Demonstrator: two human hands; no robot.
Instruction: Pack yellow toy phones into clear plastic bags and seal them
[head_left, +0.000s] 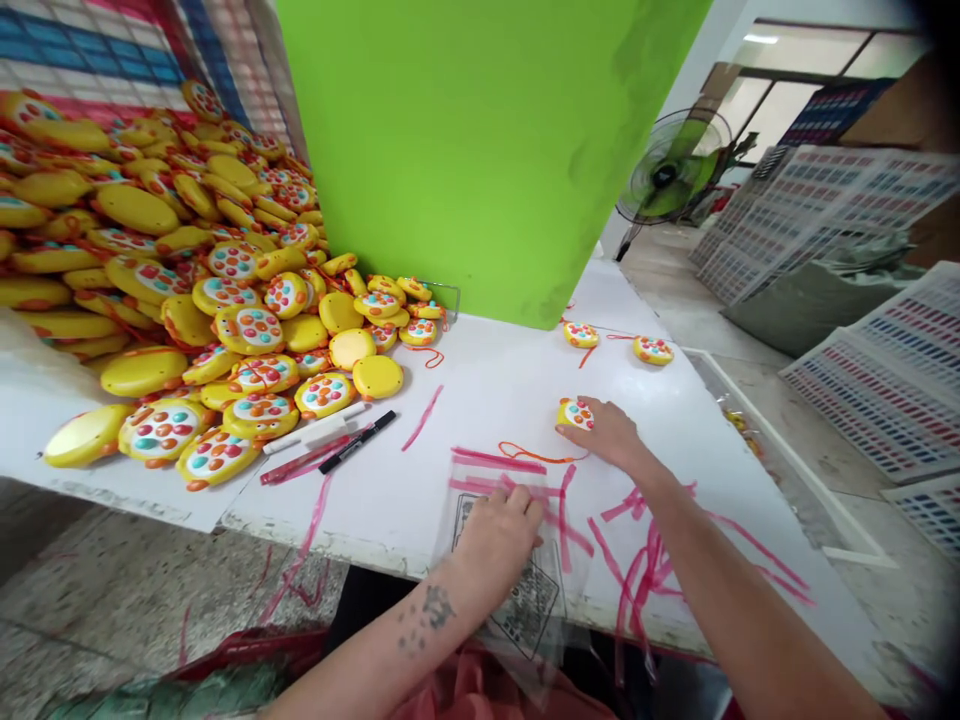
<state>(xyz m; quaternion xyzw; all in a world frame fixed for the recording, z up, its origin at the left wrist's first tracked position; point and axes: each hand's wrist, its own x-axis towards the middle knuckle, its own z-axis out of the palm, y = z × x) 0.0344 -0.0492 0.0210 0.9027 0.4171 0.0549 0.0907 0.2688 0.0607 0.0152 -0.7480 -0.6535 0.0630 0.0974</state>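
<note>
My right hand (611, 432) rests on the white table (495, 390) and grips a small yellow round toy (574, 413) with coloured buttons; an orange cord (536, 455) trails from it. My left hand (499, 530) presses flat on a stack of clear plastic bags (525, 590) with pink seal strips, near the table's front edge. A large heap of the same yellow toys (187, 270) fills the left side of the table.
Two more toys (581, 334) (653, 350) lie beyond my right hand. A black marker (358, 441) and a white pen (315, 428) lie by the heap. Loose pink strips (645, 560) litter the table. A green panel (480, 150) stands behind; a fan (671, 170) is at right.
</note>
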